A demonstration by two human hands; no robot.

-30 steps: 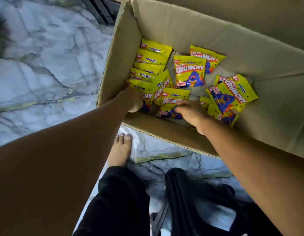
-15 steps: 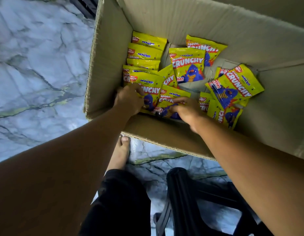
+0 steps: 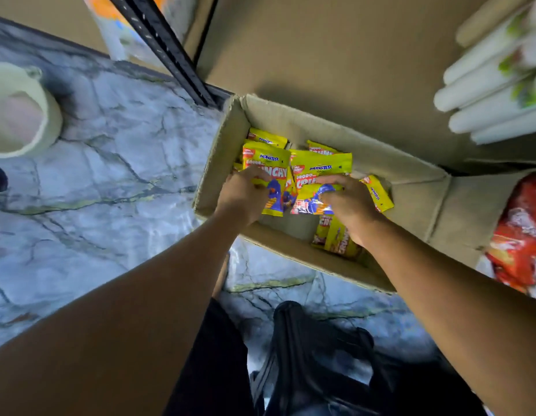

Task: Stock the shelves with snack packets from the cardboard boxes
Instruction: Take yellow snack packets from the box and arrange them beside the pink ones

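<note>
Yellow foil snack packets (image 3: 328,163) printed "Monster Crunchy" sit in an open brown cardboard box (image 3: 220,157) that stands on the grey veined marble floor (image 3: 110,175). The left grip (image 3: 244,198) is clenched round one upright packet (image 3: 268,172) near the box's left wall. Just beside it, the right grip (image 3: 352,205) is curled round a small bunch of packets (image 3: 313,199). Loose packets (image 3: 335,238) lie on the box bottom under the right wrist. A black metal shelf post (image 3: 164,46) rises behind the box. Red snack bags (image 3: 521,235) lie at the right edge, with white tubes (image 3: 494,85) above them.
</note>
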